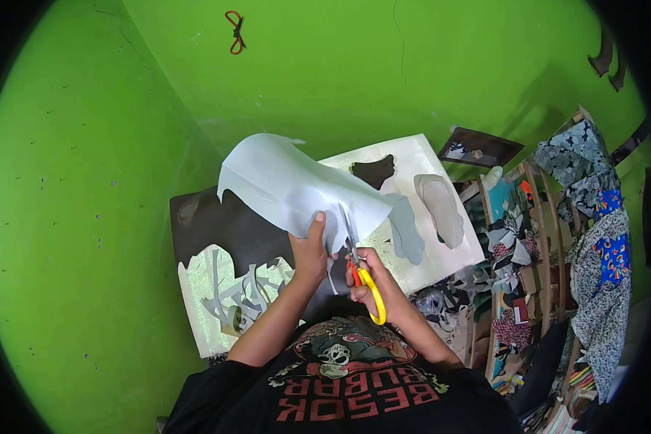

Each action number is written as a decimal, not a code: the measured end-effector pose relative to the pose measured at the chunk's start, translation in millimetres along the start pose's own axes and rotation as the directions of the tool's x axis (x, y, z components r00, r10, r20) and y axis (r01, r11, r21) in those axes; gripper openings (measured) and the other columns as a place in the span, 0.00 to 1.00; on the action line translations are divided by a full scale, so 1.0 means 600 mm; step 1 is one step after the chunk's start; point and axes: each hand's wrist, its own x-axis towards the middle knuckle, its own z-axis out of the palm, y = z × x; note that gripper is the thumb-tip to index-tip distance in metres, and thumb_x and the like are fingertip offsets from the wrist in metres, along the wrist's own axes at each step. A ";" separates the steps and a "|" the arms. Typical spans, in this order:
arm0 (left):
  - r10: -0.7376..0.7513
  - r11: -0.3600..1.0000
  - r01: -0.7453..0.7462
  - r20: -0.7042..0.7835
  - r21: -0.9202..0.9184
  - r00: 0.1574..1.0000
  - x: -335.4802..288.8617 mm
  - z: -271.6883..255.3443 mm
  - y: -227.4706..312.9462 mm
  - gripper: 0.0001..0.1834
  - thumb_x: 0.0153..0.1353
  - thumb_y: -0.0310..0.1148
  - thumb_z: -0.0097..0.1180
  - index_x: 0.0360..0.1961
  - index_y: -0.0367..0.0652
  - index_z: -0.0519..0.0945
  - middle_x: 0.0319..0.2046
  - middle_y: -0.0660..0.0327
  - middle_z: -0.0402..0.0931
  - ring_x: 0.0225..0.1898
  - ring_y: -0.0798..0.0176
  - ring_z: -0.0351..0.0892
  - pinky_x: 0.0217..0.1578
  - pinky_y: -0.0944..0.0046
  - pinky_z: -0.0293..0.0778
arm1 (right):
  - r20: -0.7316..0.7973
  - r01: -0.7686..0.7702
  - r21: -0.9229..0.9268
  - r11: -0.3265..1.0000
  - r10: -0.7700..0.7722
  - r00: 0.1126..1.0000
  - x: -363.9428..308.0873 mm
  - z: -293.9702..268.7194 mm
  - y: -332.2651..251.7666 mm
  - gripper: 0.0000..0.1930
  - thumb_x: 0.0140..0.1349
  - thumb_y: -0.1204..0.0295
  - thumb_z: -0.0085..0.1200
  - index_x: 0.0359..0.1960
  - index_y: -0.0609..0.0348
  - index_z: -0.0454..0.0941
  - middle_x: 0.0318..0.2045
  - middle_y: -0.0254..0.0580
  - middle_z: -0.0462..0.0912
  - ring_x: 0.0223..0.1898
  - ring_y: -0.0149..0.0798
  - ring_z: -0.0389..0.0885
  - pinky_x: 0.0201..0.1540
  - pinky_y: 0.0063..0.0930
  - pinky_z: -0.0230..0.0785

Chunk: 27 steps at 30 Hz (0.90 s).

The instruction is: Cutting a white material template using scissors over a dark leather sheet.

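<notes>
A large white sheet (286, 173), curled up at its far left side, is raised above the worktable. My left hand (309, 249) grips its near edge, thumb on top and the other fingers mostly hidden underneath. In my right hand (383, 286) is a pair of scissors (375, 295) with yellow and red handles. Their blades point away from me and lie at the sheet's near edge, just right of my left thumb. A grey rounded shape shows against the sheet by that thumb; I cannot make out whether it is a separate piece.
Under the sheet, a dark sheet (210, 224) covers the left of the pale worktable (463, 246). Grey offcuts (249, 293) lie at the near left. Sole-shaped pieces (441, 210) and a dark brown piece (376, 172) lie farther right. Shelves (550, 246) crammed with scraps stand right, beside hanging patterned cloth (604, 289).
</notes>
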 end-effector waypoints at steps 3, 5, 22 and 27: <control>0.185 0.978 -0.182 -0.029 0.101 0.982 0.003 0.015 -0.023 0.19 0.66 0.38 0.60 0.49 0.33 0.74 0.37 0.59 0.78 0.32 0.70 0.76 0.32 0.69 0.73 | -0.012 -0.008 0.036 0.999 0.009 1.000 -0.006 -0.017 0.006 0.25 0.64 0.77 0.54 0.59 0.59 0.57 0.34 0.35 0.70 0.34 0.25 0.69 0.38 0.19 0.66; 0.336 0.929 -0.329 -0.013 0.169 0.942 0.004 0.024 -0.034 0.18 0.67 0.38 0.60 0.47 0.32 0.75 0.38 0.59 0.78 0.35 0.70 0.75 0.38 0.68 0.73 | -0.002 0.006 0.027 1.000 -0.006 1.000 -0.007 -0.032 0.000 0.25 0.62 0.83 0.48 0.60 0.59 0.55 0.34 0.37 0.71 0.32 0.24 0.68 0.34 0.18 0.66; 0.274 0.951 -0.288 0.122 0.113 0.954 -0.005 0.015 -0.019 0.18 0.56 0.25 0.68 0.46 0.34 0.76 0.38 0.60 0.79 0.39 0.67 0.78 0.43 0.65 0.75 | 0.111 -0.129 0.360 0.924 0.095 0.989 0.014 -0.073 -0.012 0.17 0.74 0.62 0.42 0.57 0.54 0.58 0.31 0.37 0.70 0.24 0.27 0.70 0.29 0.21 0.64; 0.111 0.987 -0.087 0.181 -0.138 0.977 0.003 -0.006 -0.010 0.26 0.56 0.23 0.66 0.56 0.39 0.71 0.47 0.59 0.76 0.49 0.63 0.77 0.54 0.60 0.71 | 0.122 -0.164 0.327 0.931 0.130 0.984 0.019 -0.051 -0.019 0.11 0.74 0.67 0.36 0.55 0.52 0.60 0.30 0.35 0.69 0.22 0.24 0.66 0.28 0.19 0.61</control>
